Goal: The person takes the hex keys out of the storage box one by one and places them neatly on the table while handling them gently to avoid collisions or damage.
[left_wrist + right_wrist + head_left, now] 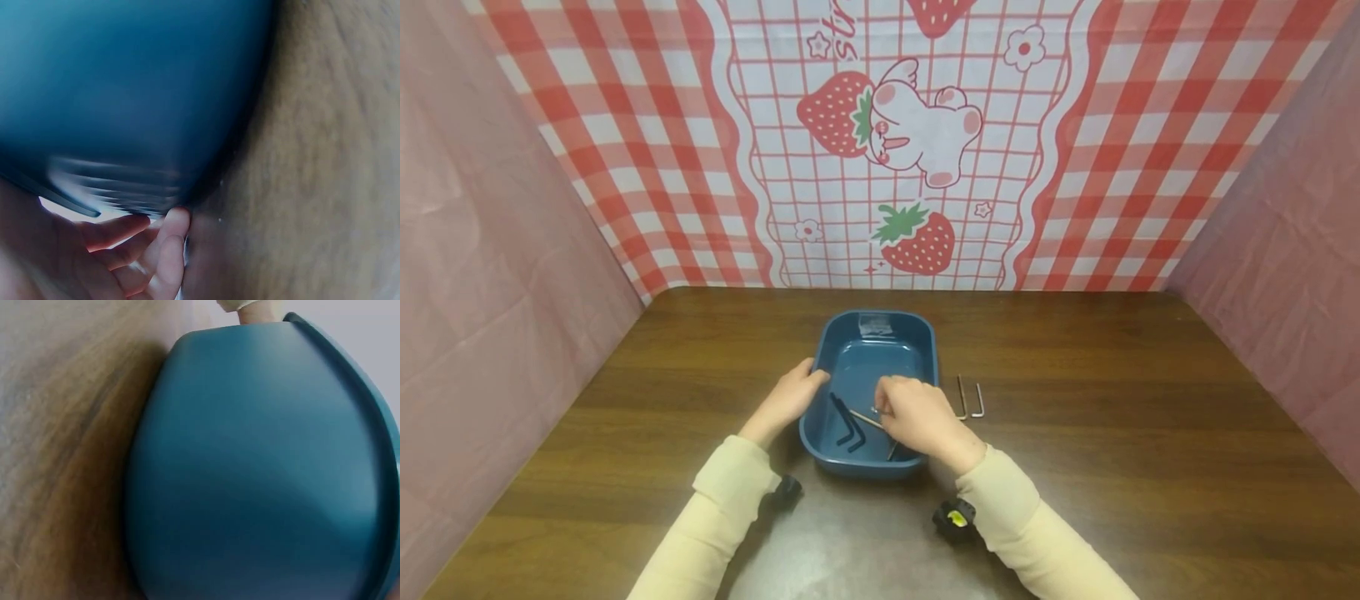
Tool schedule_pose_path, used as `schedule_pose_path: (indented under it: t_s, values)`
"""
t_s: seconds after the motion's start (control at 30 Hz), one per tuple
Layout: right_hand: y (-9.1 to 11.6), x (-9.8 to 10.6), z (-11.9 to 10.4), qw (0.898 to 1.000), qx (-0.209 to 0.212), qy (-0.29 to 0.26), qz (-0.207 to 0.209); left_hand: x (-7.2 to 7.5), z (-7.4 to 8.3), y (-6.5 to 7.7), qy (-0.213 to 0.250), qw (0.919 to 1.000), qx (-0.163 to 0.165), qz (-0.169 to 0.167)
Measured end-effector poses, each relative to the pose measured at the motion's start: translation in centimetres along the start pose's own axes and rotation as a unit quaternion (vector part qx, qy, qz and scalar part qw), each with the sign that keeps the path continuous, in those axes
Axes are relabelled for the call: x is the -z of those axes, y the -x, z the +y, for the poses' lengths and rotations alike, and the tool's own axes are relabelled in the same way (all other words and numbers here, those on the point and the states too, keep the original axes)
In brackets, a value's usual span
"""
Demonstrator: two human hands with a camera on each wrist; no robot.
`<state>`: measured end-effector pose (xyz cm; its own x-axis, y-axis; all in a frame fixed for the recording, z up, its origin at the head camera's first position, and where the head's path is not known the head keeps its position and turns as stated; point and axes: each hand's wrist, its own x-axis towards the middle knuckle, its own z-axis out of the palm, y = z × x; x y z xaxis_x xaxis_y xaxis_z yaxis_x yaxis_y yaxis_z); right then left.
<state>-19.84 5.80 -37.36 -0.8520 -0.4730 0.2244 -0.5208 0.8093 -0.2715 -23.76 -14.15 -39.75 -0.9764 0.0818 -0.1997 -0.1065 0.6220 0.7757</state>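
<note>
The blue bin (865,469) stands on the bench (1090,467) between the two hands, its left side against the left hand (784,400) and its right side under the right hand (925,417). In it, two black L-shaped keys (853,423) lie toward the near left, just left of the right hand's fingers, and a brass-coloured rod (867,420) runs from beside them to those fingers. A short piece of another rod (892,451) shows below the right hand. Outside the bin, just beyond its right side, a brass-coloured L-shaped key (962,397) and a smaller silver L-shaped key (979,400) lie near each other on the bench. The left hand grips the bin's edge, thumb over the rim and the other fingers on the outer wall, as the left wrist view shows. The right arm reaches across the bin's near right corner, with the hand turned down over the inside and its fingers curled; whether they pinch the brass-coloured rod or something smaller cannot be told. The bin is deep, glossy inside, with rounded corners and a clear patch at the far end. The black keys lie side by side, their bent ends toward the person.
</note>
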Motion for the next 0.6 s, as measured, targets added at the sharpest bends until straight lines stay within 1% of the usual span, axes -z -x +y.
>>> schedule_pose_path:
  t_s: [0.13,0.27,0.43,0.6]
  values:
    - [-0.2,0.5,0.2,0.998,-0.005,-0.061,0.006,0.0,0.1,0.0,-0.001,1.0000,0.003,-0.002]
    - [-0.4,0.8,0.4,0.994,-0.012,-0.110,0.017,0.1,0.1,0.0,-0.006,1.0000,0.000,0.000]
    - [-0.3,1.8,0.8,0.988,-0.018,-0.146,0.047,0.0,0.0,-0.1,-0.005,1.0000,-0.004,0.002]
    - [-0.3,3.2,1.7,0.979,-0.038,-0.185,0.080,0.0,0.0,-0.1,-0.001,1.0000,-0.001,-0.001]
